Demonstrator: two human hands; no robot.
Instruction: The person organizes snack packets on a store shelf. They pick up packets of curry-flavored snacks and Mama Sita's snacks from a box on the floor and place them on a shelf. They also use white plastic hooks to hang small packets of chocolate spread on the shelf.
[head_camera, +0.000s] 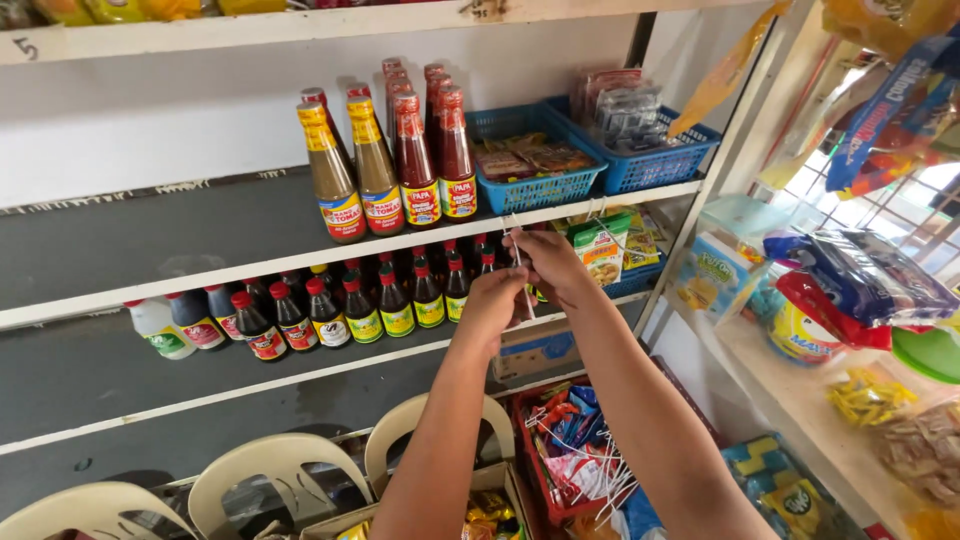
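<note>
Both my hands are raised at centre frame, in front of the middle shelf (250, 265); left hand (493, 305) is curled shut, fingers pinched on the lower part of a thin clear plastic strip (520, 262); right hand (553, 265) is closed too, fingertips pinching the same strip a little higher; the strip runs up from between my hands, its top end just below the shelf edge; what hangs from it I cannot tell, my hands cover it.

Just behind my hands, lower shelf at centre: a row of small dark sauce bottles (400, 300) with red caps, standing upright; left of them, a white plastic jug (158, 327).

Upper centre of frame, on the middle shelf: tall brown sauce bottles (355, 170) with yellow caps, touching; beside them on the right, red ketchup bottles (435, 150) in rows; right of those, two blue plastic baskets (640, 160) holding small packets.

Right of my right hand: a green packet (600, 250) clipped upright.

Bottom left of frame: cream plastic chair backs (265, 470); bottom centre: a red crate (530, 440) with snack packets; right edge: hanging snack bags (860, 280) at the window shelf.
</note>
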